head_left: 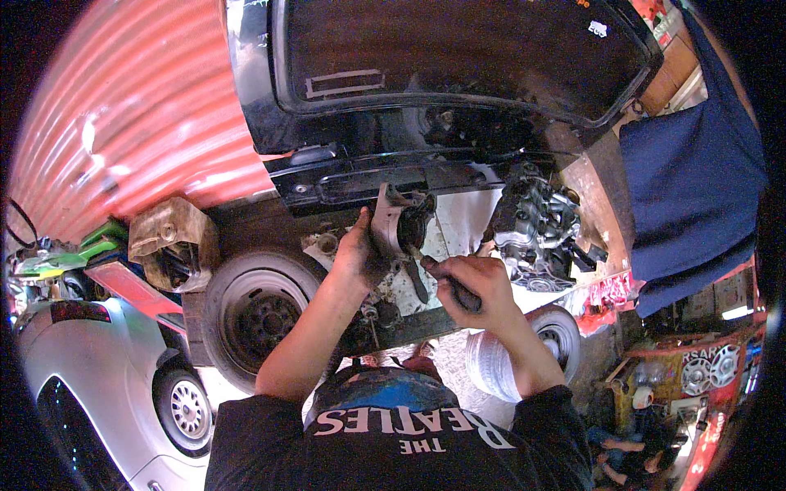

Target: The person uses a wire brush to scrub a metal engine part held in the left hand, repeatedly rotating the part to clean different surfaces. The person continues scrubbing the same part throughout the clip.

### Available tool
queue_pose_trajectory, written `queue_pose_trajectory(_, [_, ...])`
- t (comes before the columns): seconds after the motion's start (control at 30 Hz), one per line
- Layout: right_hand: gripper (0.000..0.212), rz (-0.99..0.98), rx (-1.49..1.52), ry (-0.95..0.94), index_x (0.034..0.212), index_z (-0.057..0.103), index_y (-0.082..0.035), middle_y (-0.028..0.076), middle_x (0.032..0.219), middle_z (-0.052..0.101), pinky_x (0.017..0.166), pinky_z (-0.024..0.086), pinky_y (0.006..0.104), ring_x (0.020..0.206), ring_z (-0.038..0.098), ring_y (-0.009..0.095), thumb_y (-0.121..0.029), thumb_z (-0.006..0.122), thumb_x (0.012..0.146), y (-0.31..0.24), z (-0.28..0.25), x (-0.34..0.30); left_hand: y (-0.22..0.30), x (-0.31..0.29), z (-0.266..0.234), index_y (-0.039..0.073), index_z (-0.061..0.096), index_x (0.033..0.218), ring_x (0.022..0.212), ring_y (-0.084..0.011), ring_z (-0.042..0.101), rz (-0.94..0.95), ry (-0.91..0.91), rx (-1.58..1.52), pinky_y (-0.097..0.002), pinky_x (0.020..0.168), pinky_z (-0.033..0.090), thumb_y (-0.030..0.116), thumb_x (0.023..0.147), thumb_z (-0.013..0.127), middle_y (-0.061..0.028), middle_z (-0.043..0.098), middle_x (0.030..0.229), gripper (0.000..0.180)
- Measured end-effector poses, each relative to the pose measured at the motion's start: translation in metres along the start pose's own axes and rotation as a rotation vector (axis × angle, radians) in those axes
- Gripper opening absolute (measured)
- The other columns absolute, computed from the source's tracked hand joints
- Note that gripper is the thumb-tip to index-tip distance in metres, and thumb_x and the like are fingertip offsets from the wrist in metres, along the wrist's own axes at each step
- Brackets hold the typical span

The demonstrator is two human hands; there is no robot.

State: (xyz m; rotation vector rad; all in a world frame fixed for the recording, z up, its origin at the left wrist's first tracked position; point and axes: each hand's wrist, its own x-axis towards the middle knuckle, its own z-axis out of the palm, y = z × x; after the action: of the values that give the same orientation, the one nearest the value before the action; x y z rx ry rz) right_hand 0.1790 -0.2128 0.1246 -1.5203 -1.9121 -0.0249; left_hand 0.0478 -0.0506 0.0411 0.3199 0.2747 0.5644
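Observation:
Over the workbench, my left hand grips a grey cast-metal car part with a dark, ribbed inner side. Its thumb lies along the part's left edge. My right hand is closed around a dark-handled tool, whose tip reaches the lower right side of the part; I cannot make out the kind of tip. Below the part hangs a dark, flat strip; whether it belongs to the part is unclear. Behind it lies a stained white sheet.
A greasy engine assembly sits right on the bench, a cut plastic container left. A wheel stands at the bench's front left, another wheel lower right. Behind is a black car tailgate. A silver car is left; a person sits lower right.

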Motion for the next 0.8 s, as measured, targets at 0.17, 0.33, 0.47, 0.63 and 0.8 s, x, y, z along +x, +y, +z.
queue_pose_trajectory(0.17, [0.020, 0.030, -0.050, 0.061, 0.095, 0.067, -0.003, 0.010, 0.073, 0.064, 0.056, 0.049, 0.0362, 0.060, 0.064, 0.028, -0.004, 0.066, 0.075, 0.001, 0.003, 0.006, 0.002, 0.001, -0.013, 0.025, 0.031, 0.151, 0.125, -0.0252, 0.048, -0.017, -0.163, -0.022, -0.0428, 0.105, 0.040, 0.045, 0.100, 0.042, -0.0069, 0.048, 0.143, 0.056])
queue_pose_trajectory(0.33, [0.027, 0.006, 0.004, 0.033, 0.102, 0.065, -0.006, 0.012, 0.076, 0.065, 0.059, 0.051, 0.0420, 0.062, 0.064, 0.031, -0.012, 0.069, 0.076, 0.001, -0.007, 0.002, -0.005, -0.006, 0.004, 0.025, 0.030, 0.151, 0.121, -0.0268, 0.053, 0.091, -0.155, 0.050, -0.0443, 0.103, 0.041, 0.048, 0.099, 0.045, -0.0063, 0.052, 0.137, 0.059])
queue_pose_trajectory(0.47, [0.027, -0.034, -0.029, -0.033, 0.102, 0.065, -0.006, 0.011, 0.074, 0.064, 0.058, 0.050, 0.0411, 0.062, 0.064, 0.030, -0.012, 0.068, 0.076, 0.004, -0.006, 0.000, -0.004, -0.002, -0.005, 0.026, 0.027, 0.152, 0.120, -0.0270, 0.053, 0.034, -0.192, 0.011, -0.0441, 0.104, 0.040, 0.049, 0.099, 0.046, -0.0062, 0.053, 0.137, 0.061])
queue_pose_trajectory(0.63, [0.016, -0.028, -0.080, 0.045, 0.090, 0.067, -0.005, 0.009, 0.069, 0.062, 0.054, 0.047, 0.0363, 0.056, 0.061, 0.027, -0.005, 0.064, 0.074, -0.006, -0.016, 0.003, -0.008, -0.005, -0.006, 0.019, 0.030, 0.150, 0.120, -0.0276, 0.054, 0.091, -0.181, 0.109, -0.0434, 0.104, 0.040, 0.048, 0.100, 0.044, -0.0086, 0.053, 0.137, 0.060])
queue_pose_trajectory(0.8, [0.016, -0.002, 0.080, -0.001, 0.090, 0.066, -0.004, 0.011, 0.071, 0.063, 0.056, 0.048, 0.0352, 0.060, 0.063, 0.027, -0.005, 0.064, 0.075, 0.000, -0.023, -0.006, -0.005, -0.008, -0.003, 0.010, 0.035, 0.147, 0.120, -0.0291, 0.055, 0.002, 0.003, 0.109, -0.0448, 0.108, 0.038, 0.049, 0.100, 0.043, -0.0115, 0.055, 0.135, 0.061])
